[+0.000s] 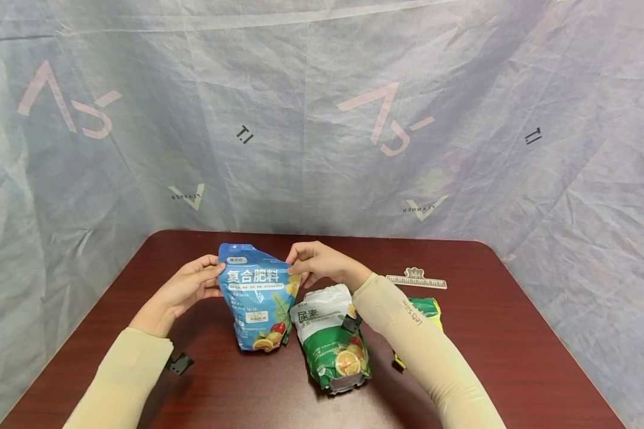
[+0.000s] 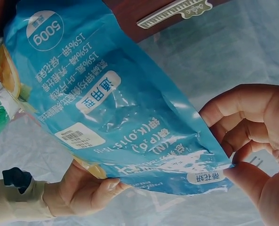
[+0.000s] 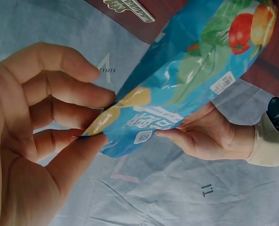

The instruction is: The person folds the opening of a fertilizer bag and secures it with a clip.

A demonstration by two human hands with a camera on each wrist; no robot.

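Observation:
A blue fertilizer bag (image 1: pixel 254 304) with a fruit picture and a white barcode label stands nearly upright between both hands. My left hand (image 1: pixel 195 283) pinches its upper left edge; in the left wrist view the thumb and fingers of that hand (image 2: pixel 257 136) grip a top corner. On the opposite side my right hand (image 1: pixel 322 262) pinches the upper right edge, and the right wrist view shows the right thumb and fingertips (image 3: pixel 94 153) squeezing that corner. The bag's top edge slopes down toward the right. Whether its bottom touches the table cannot be told.
A green and white bag (image 1: pixel 333 342) leans on the table right of the blue one. Behind the right forearm, a green and yellow bag (image 1: pixel 426 307) is partly hidden. A white ruler-like clip (image 1: pixel 415 279) lies farther back. A grey cloth (image 1: pixel 322 149) hangs behind the table (image 1: pixel 193 393).

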